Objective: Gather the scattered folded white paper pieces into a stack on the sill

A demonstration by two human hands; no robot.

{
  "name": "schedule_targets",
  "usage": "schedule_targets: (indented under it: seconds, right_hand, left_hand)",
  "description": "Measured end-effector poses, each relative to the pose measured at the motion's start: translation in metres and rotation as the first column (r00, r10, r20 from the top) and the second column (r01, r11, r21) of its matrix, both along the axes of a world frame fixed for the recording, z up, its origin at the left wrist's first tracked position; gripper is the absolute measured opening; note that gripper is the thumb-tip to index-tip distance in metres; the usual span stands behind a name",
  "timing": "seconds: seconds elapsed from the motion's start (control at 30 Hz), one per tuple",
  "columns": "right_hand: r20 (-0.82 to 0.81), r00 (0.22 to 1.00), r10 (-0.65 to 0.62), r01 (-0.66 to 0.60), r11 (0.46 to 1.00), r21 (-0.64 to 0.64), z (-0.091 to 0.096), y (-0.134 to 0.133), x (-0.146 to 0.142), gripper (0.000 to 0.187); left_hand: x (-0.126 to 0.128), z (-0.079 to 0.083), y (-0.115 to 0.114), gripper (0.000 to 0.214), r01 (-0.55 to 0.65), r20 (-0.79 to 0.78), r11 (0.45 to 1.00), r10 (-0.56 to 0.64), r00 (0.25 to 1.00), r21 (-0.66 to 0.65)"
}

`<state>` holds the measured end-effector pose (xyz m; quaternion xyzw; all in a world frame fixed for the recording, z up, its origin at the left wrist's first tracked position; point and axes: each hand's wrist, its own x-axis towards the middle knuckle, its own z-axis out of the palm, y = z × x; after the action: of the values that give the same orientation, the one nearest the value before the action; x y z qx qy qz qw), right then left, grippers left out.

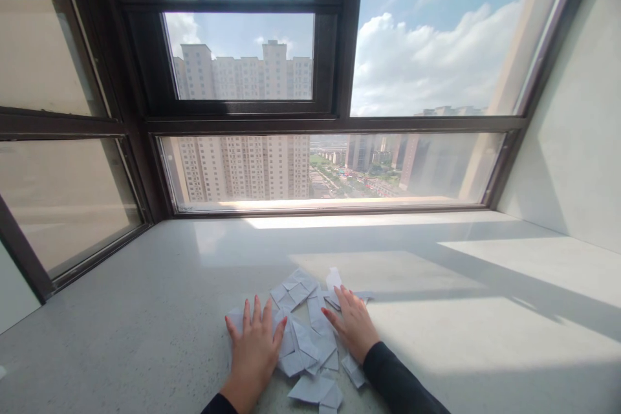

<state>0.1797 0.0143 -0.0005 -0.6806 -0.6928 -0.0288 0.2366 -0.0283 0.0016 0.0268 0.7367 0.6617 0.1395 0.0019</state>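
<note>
Head view, the only one: a loose, overlapping heap of folded white papers [305,341] on the pale speckled windowsill [145,310], about midway between its left and right edges and well short of its far edge, along the dark window frame [334,209]. Left hand [253,344] palm down on the heap's left side, fingers spread wide, thumb out to the right over the paper; nothing visibly pinched. Right hand [356,325] palm down on the heap's right side, fingers a little apart, thumb well out to the left, nothing visibly gripped; cannot tell about any paper hidden under the palm.

Best handled, in all likelihood, with flat palms and light, even pressure, to spare the creases. Slide rather than scrape; ease the fingertips up slightly before crossing a raised fold. Mind the small white slip [334,277] at the right fingertips, on the side toward the far edge: easily bent by a forward push. Watch also the small folded piece [354,370] just beside the dark right sleeve [400,378], at risk of dragging by the cuff, and the nearest piece [312,389], under neither hand. Match the pace of both hands, to prevent buckling among the overlapping pieces between.
</note>
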Motion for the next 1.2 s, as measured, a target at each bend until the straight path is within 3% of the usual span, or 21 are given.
schedule_targets:
  seconds: [0.1, 0.2, 0.27, 0.37, 0.43, 0.6, 0.7, 0.8, 0.87, 0.97, 1.1, 1.2]
  right_hand:
    - [-0.143, 0.974, 0.178, -0.17, 0.983, 0.062, 0.0, 0.0, -0.003, 0.054]
    - [-0.244, 0.918, 0.314, -0.296, 0.949, 0.108, 0.007, -0.002, -0.005, 0.051]
    - [-0.263, 0.912, 0.315, -0.294, 0.949, 0.116, 0.01, -0.002, -0.004, 0.05]
    - [-0.262, 0.94, 0.218, -0.196, 0.975, 0.107, 0.008, -0.001, -0.001, 0.05]
    - [-0.289, 0.935, 0.206, -0.195, 0.979, 0.065, 0.006, -0.001, -0.001, 0.05]
    - [-0.379, 0.867, 0.322, -0.344, 0.939, 0.011, 0.015, -0.006, -0.006, 0.047]
    - [-0.36, 0.858, 0.365, -0.39, 0.921, 0.003, 0.022, -0.011, -0.008, 0.051]
    - [-0.28, 0.857, 0.433, -0.464, 0.884, -0.052, 0.023, -0.013, -0.008, 0.064]
    - [-0.225, 0.861, 0.456, -0.49, 0.863, -0.124, 0.022, -0.014, -0.007, 0.074]
    - [-0.148, 0.908, 0.391, -0.415, 0.885, -0.209, 0.02, -0.012, -0.006, 0.082]
    - [-0.141, 0.962, 0.236, -0.255, 0.957, -0.138, 0.021, -0.007, -0.001, 0.06]
    - [-0.203, 0.944, 0.261, -0.287, 0.952, -0.111, 0.024, -0.006, 0.008, 0.056]
  left_hand:
    - [0.005, -0.008, -0.001, 0.049, 0.077, 0.083, 0.996, -0.072, 0.994, -0.053]
    - [0.004, -0.016, 0.004, 0.049, 0.234, 0.232, 0.972, -0.227, 0.946, -0.003]
    - [0.001, -0.022, 0.01, 0.05, 0.328, 0.304, 0.941, -0.338, 0.891, 0.087]
    - [-0.004, -0.025, 0.015, 0.051, 0.421, 0.336, 0.887, -0.461, 0.822, 0.188]
    - [-0.005, -0.022, 0.014, 0.051, 0.468, 0.322, 0.861, -0.509, 0.798, 0.2]
    - [0.0, 0.002, -0.003, 0.048, 0.607, 0.238, 0.767, -0.641, 0.73, 0.206]
    - [0.004, 0.009, -0.012, 0.061, 0.643, 0.163, 0.737, -0.675, 0.72, 0.209]
    - [0.006, 0.002, -0.012, 0.077, 0.65, 0.118, 0.742, -0.669, 0.734, 0.162]
    - [0.004, -0.006, -0.008, 0.071, 0.617, 0.132, 0.776, -0.63, 0.765, 0.13]
    - [-0.001, -0.015, 0.003, 0.053, 0.517, 0.179, 0.846, -0.534, 0.827, 0.131]
    - [-0.007, -0.013, 0.015, 0.046, 0.354, 0.204, 0.912, -0.394, 0.896, 0.207]
    - [-0.009, -0.007, 0.016, 0.042, 0.296, 0.201, 0.914, -0.356, 0.912, 0.278]
